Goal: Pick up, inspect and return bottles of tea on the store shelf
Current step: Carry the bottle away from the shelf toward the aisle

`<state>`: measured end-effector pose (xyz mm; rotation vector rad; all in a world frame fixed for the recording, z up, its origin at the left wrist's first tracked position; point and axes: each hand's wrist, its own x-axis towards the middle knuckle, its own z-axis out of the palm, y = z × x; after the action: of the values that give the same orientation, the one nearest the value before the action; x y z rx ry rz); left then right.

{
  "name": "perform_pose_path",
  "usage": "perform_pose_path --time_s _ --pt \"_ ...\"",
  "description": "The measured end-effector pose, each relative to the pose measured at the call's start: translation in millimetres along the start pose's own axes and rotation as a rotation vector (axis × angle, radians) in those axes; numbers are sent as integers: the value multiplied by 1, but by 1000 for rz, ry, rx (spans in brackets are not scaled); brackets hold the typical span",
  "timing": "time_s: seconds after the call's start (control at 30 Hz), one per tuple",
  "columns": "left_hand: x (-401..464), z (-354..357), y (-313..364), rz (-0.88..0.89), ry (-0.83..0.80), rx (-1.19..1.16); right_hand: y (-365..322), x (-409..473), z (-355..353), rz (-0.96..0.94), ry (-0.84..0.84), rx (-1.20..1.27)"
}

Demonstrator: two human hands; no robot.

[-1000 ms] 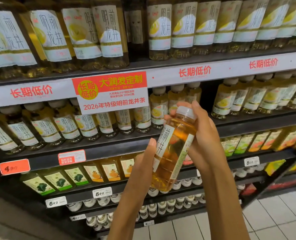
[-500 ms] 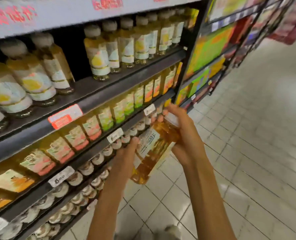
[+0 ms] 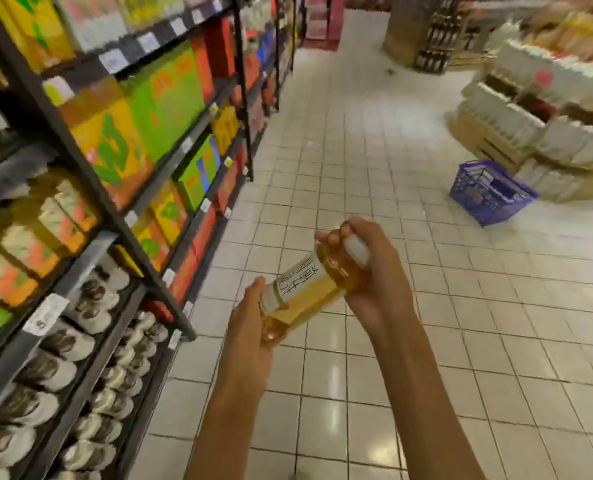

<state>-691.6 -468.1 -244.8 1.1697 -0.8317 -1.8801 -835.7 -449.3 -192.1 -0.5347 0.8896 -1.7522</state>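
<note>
- Shelf (image 3: 90, 188) goods motion-blurred; price tags unreadable; unit cut off by left edge.
- Bottle (image 3: 308, 289) base hidden behind left hand (image 3: 250, 327); cap partly covered by right hand (image 3: 378, 271).
- Blue basket (image 3: 489, 192) contents indistinct.
- Right-side display (image 3: 547, 109) smeared, cropped.

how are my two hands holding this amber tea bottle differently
The left hand cups the base of the tilted amber tea bottle with a white label, thumb along its side; the right hand wraps the raised neck end, by the white cap. The left sits lower and nearer the shelf. Both grip the same bottle.
</note>
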Motion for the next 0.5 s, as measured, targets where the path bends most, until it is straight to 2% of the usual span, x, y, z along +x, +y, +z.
perform_pose_path --time_s 0.1,0.27,0.5 --pt "38 60 -5 -63 -147 42 -37 15 -57 -46 107 -19" --pt "104 152 -12 -173 -279 136 -83 51 -139 -58 284 110" --pt "222 292 -29 -284 -444 264 -152 164 -250 -140 492 136"
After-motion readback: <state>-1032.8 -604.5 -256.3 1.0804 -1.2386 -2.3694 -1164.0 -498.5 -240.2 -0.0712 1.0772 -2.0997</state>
